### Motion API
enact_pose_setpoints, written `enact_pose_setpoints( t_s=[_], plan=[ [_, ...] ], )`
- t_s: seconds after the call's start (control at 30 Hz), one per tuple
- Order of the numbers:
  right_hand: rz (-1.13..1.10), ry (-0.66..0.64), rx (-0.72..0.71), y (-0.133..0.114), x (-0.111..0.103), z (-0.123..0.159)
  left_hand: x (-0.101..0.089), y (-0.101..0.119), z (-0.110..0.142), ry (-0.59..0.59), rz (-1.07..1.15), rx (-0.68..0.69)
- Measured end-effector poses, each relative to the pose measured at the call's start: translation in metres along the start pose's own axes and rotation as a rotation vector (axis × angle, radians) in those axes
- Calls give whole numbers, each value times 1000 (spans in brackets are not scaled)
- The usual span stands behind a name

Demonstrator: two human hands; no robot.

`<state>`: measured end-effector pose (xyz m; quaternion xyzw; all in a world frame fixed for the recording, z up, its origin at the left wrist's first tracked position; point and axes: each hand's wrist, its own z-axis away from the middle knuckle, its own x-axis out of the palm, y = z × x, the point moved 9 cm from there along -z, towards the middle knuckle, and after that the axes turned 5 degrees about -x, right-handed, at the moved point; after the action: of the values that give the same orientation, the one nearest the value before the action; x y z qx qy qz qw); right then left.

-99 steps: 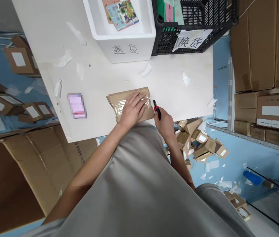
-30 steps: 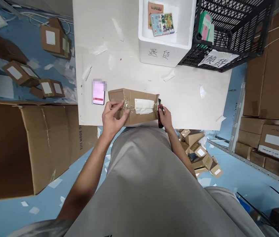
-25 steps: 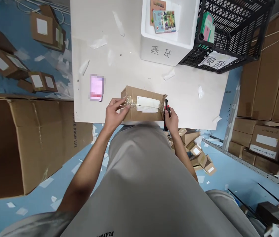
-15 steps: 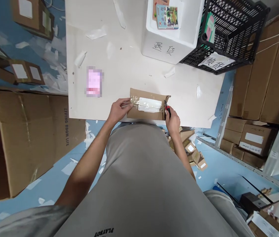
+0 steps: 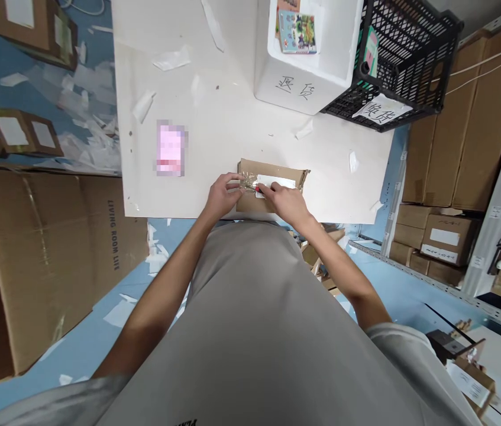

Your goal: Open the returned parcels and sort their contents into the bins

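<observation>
A small cardboard box [image 5: 250, 205] lies flat at the front edge of the white table, with clear tape and a white label [image 5: 277, 181] on its top. My left hand [image 5: 225, 194] grips the box's left end, thumb on top. Over the middle of the box, my right hand [image 5: 288, 202] is closed around a knife [image 5: 257, 189] with a red and black handle. Only a red bit of the knife shows; its blade points left at the tape near my left fingers and is hard to make out. The box's right end looks creased.
A white foam bin [image 5: 303, 89] with small printed boxes and a black plastic crate [image 5: 387, 89] stand at the table's back right. A blurred pink item [image 5: 171, 149] lies at left. A large carton [image 5: 68, 248] stands left of the table; plastic scraps lie on the tabletop [image 5: 215, 136].
My right hand has moved left with the knife, from the box's right end to its taped left part. My left hand and the box have shifted slightly right in view.
</observation>
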<state>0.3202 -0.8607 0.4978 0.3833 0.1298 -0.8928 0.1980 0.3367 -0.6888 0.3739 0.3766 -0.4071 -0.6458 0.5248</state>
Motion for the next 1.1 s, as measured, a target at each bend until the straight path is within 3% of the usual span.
enact_pose_setpoints(
  t_s=[0.57, 0.7, 0.93, 1.1],
  plan=[
    [112, -58, -124, -12, -31, -30, 1, 2, -6, 70, -35, 15],
    [97, -110, -38, 20, -22, -8, 0, 5, -4, 117, -78, 5],
    [97, -170, 139, 110, 11, 51, -4, 4, 1, 182, -106, -49],
    [47, -133, 143, 131, 21, 57, -7, 6, 3, 220, -95, -95]
  ],
)
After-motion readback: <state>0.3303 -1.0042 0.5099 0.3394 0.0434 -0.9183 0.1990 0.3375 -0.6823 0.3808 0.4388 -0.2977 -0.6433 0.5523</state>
